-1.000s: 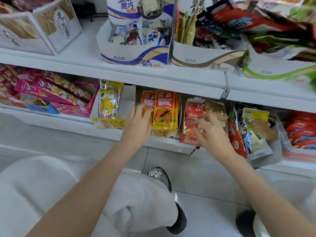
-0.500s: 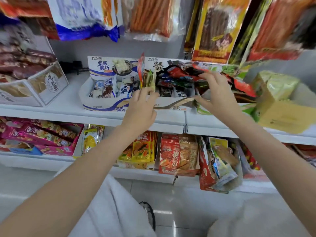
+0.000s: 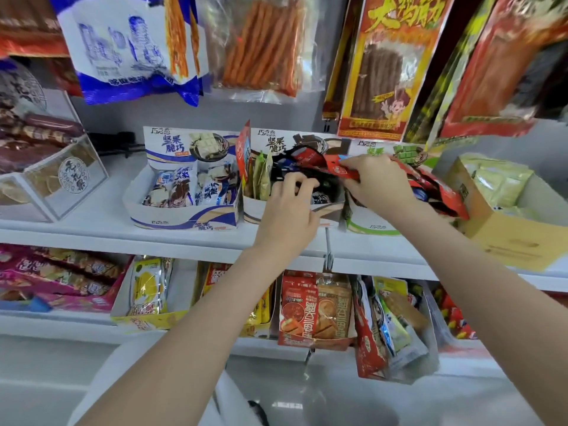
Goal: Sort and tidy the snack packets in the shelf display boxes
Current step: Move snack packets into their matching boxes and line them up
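On the middle shelf stands a brown-trimmed display box [image 3: 255,214] crammed with mixed packets: green ones at its left, dark and red ones in a jumble. My left hand [image 3: 289,210] reaches into it, fingers curled around a dark packet [image 3: 302,176]. My right hand [image 3: 376,182] pinches a red packet [image 3: 336,169] lying across the pile. More red packets [image 3: 436,192] spill over the green-trimmed box [image 3: 373,227] to the right. A blue-trimmed box [image 3: 184,221] of white packets sits to the left, neatly filled.
Large snack bags [image 3: 258,47] hang above the shelf. A yellow carton [image 3: 510,238] of pale green packets stands at far right, a clear-sided box [image 3: 66,182] at far left. The lower shelf [image 3: 381,262] holds more boxes of yellow, red and pink packets. White floor below.
Both hands rose from the lower shelf's boxes to the middle shelf. They now dig into the brown-trimmed box, the left on a dark packet, the right on a red one.
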Demonstrator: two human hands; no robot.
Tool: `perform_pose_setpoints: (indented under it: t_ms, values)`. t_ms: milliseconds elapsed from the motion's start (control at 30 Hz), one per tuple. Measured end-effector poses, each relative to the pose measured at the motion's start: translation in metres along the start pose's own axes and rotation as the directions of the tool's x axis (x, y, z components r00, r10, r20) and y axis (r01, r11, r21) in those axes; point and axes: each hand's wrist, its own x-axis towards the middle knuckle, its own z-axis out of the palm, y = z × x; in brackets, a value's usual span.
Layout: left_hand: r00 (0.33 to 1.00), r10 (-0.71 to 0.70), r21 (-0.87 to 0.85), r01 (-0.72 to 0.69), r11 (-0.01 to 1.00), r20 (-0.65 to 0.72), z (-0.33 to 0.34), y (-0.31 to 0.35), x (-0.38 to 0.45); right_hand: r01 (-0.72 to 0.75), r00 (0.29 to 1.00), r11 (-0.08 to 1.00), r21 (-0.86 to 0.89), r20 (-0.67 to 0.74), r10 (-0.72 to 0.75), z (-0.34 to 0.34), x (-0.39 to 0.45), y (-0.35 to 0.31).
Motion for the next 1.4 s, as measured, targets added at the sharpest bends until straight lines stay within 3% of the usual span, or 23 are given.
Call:
perform_pose_setpoints:
  t_ms: [100,200,333,400,533,667,733,800,867,900,1000,1167,1233,1300,1400]
  values:
    - [0.999,-0.047,-0.044,0.047,0.998,0.015,0.004,0.008,0.005,-0.011,0.986,0.967,0.253,-0.160,0.053,-0.008,0.000,0.003]
    - [0.995,-0.076,-0.081,0.081,0.993,0.064,0.008,0.010,0.008,-0.031,0.951,0.858,0.512,-0.249,0.183,-0.025,0.003,0.012]
    - [0.988,-0.109,-0.081,0.119,0.990,0.112,0.012,0.006,0.011,-0.015,0.873,0.515,0.857,-0.240,0.425,-0.047,0.012,0.019]
    - [0.987,-0.125,-0.126,0.137,0.982,0.103,0.012,0.006,0.013,-0.001,0.848,0.368,0.930,-0.194,0.492,-0.057,0.014,0.020]
    - [0.985,-0.171,-0.273,0.165,0.948,0.002,0.003,0.008,0.018,0.110,0.805,0.190,0.976,-0.199,0.559,-0.079,0.006,0.022]
    - [0.981,-0.145,-0.490,0.062,0.869,-0.132,-0.013,0.024,0.019,0.218,0.795,0.077,0.973,-0.223,0.564,-0.108,-0.016,0.019]
    - [0.983,-0.135,-0.614,0.031,0.788,-0.123,-0.021,0.036,0.018,0.211,0.821,0.013,0.977,-0.185,0.540,-0.118,-0.032,0.019]
    - [0.991,-0.132,-0.800,0.086,0.593,0.009,-0.029,0.047,0.014,0.102,0.847,0.041,0.994,-0.108,0.521,-0.121,-0.054,0.023]
    - [0.959,-0.056,-0.886,0.280,0.370,0.279,-0.028,0.059,0.010,-0.051,0.849,0.152,0.987,-0.038,0.528,-0.112,-0.081,0.027]
    - [0.915,0.019,-0.858,0.372,0.354,0.404,-0.023,0.065,0.006,-0.106,0.836,0.177,0.978,-0.009,0.549,-0.103,-0.093,0.029]
    - [0.793,0.186,-0.753,0.433,0.496,0.580,-0.001,0.084,-0.009,-0.170,0.778,0.151,0.974,0.038,0.627,-0.079,-0.123,0.038]
    - [0.743,0.255,-0.720,0.406,0.562,0.618,0.020,0.101,-0.011,-0.272,0.617,0.101,0.957,0.093,0.781,-0.065,-0.156,0.071]
    - [0.726,0.260,-0.700,0.404,0.589,0.637,0.026,0.101,-0.011,-0.242,0.551,0.109,0.964,0.044,0.833,-0.066,-0.168,0.090]
    - [0.741,0.213,-0.688,0.424,0.588,0.638,0.027,0.100,-0.010,-0.204,0.495,0.223,0.953,-0.097,0.863,-0.077,-0.181,0.111]
    - [0.793,0.082,-0.690,0.467,0.553,0.603,0.027,0.100,-0.007,-0.328,0.540,0.558,0.762,-0.334,0.773,-0.092,-0.197,0.137]
